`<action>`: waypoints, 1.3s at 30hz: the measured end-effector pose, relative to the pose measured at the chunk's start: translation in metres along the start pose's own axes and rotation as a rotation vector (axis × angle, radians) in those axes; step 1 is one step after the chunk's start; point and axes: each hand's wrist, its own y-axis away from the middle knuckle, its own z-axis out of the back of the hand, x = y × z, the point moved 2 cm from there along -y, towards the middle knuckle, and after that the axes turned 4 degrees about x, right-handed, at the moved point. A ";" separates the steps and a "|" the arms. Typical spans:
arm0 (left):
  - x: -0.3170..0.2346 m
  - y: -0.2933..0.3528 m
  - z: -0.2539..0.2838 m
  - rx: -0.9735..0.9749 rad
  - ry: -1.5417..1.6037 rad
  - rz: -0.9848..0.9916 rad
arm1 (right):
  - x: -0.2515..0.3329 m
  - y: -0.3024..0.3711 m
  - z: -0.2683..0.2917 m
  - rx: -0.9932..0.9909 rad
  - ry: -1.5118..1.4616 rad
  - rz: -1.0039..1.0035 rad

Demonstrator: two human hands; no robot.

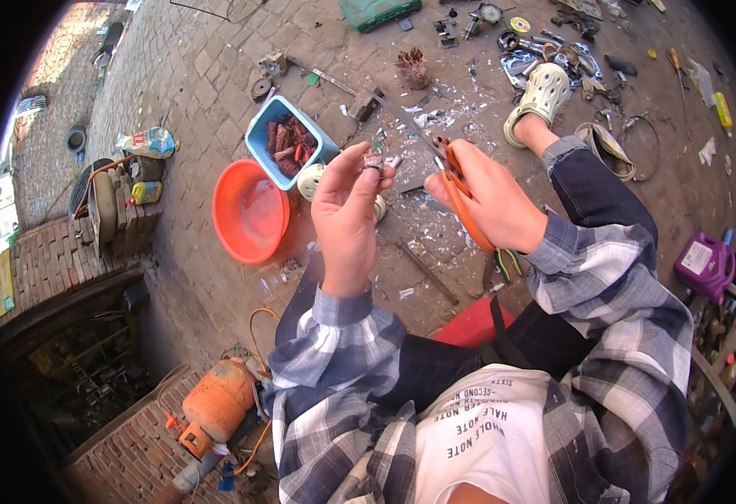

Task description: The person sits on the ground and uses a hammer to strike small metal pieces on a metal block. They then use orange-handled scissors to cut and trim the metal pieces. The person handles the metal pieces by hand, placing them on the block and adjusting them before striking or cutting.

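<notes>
My left hand (pixel 349 220) is raised in front of me, its fingertips pinching a small reddish-brown and whitish piece (pixel 373 161) that looks like a scrap of wound wire. To its right, my right hand (pixel 495 195) is closed round a pair of orange-handled scissors (pixel 465 212). Their long metal blade points up and left, a little apart from the piece. A small coppery bit shows by the right fingertips; whether it is gripped is hard to tell. Just beyond my left hand stands a blue tub (pixel 256 134) with reddish-brown coil pieces inside.
A red-orange basin (pixel 227 220) stands beside the tub. Whitish scraps (pixel 456 109) litter the ground ahead. Yellow-and-black-handled pliers (pixel 509 267) lie below my right hand. Metal parts (pixel 552 52) are heaped at far right. An orange gas cylinder (pixel 221 399) is near left, a purple jug (pixel 705 267) at right.
</notes>
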 end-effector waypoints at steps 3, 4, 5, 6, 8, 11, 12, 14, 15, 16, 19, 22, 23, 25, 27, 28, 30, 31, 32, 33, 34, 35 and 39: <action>0.000 0.002 0.001 -0.022 -0.044 -0.005 | 0.001 -0.002 0.000 0.067 -0.146 -0.069; 0.001 0.002 0.001 -0.025 -0.049 -0.005 | -0.002 -0.004 -0.002 0.062 -0.234 -0.077; 0.001 0.002 0.000 -0.022 -0.059 -0.003 | -0.004 -0.005 -0.002 0.057 -0.323 -0.084; 0.001 0.003 -0.001 -0.019 -0.070 -0.002 | -0.005 -0.005 -0.003 0.060 -0.317 -0.068; 0.000 0.004 -0.003 -0.026 -0.105 -0.010 | -0.007 -0.005 -0.002 0.066 -0.307 -0.035; -0.003 0.004 -0.006 -0.062 -0.153 -0.036 | -0.001 -0.001 -0.002 0.023 -0.067 -0.006; -0.003 0.004 -0.006 -0.077 -0.153 -0.042 | 0.000 -0.001 -0.003 -0.018 0.027 0.076; -0.002 0.003 -0.004 -0.119 -0.146 -0.061 | -0.004 0.001 -0.009 -0.099 0.212 0.240; 0.000 0.004 -0.002 -0.145 -0.138 -0.075 | -0.004 0.002 -0.011 -0.072 0.233 0.221; 0.001 0.003 -0.001 -0.169 -0.129 -0.088 | -0.003 0.004 -0.012 -0.046 0.254 0.201; 0.002 0.003 0.000 -0.183 -0.108 -0.103 | -0.001 0.005 -0.016 -0.029 0.266 0.182; 0.003 0.003 -0.001 -0.199 -0.091 -0.107 | 0.000 0.006 -0.018 -0.045 0.294 0.195; 0.003 0.003 -0.001 -0.196 -0.110 -0.109 | 0.000 0.006 -0.019 -0.051 0.311 0.202; 0.004 0.004 -0.001 -0.188 -0.148 -0.114 | -0.002 0.006 -0.021 -0.056 0.312 0.197; 0.007 0.005 -0.002 -0.201 -0.187 -0.126 | -0.003 0.006 -0.022 -0.043 0.309 0.180; 0.008 0.007 -0.003 -0.210 -0.208 -0.133 | -0.002 0.005 -0.023 -0.024 0.302 0.167; 0.009 0.009 -0.003 -0.224 -0.248 -0.165 | -0.002 0.005 -0.024 -0.005 0.291 0.160; 0.009 0.009 -0.003 -0.228 -0.266 -0.180 | -0.002 0.005 -0.024 -0.006 0.289 0.163; 0.009 0.009 -0.004 -0.221 -0.273 -0.178 | -0.001 0.006 -0.023 -0.008 0.287 0.166; 0.008 0.009 -0.004 -0.215 -0.280 -0.176 | -0.001 0.006 -0.023 0.004 0.275 0.158; 0.007 0.009 -0.004 -0.206 -0.285 -0.174 | -0.001 0.006 -0.023 0.014 0.264 0.148; 0.007 0.009 -0.003 -0.196 -0.280 -0.168 | -0.002 0.006 -0.023 0.024 0.253 0.138; 0.003 0.008 -0.002 -0.167 -0.244 -0.123 | -0.009 0.004 -0.024 -0.014 0.272 0.158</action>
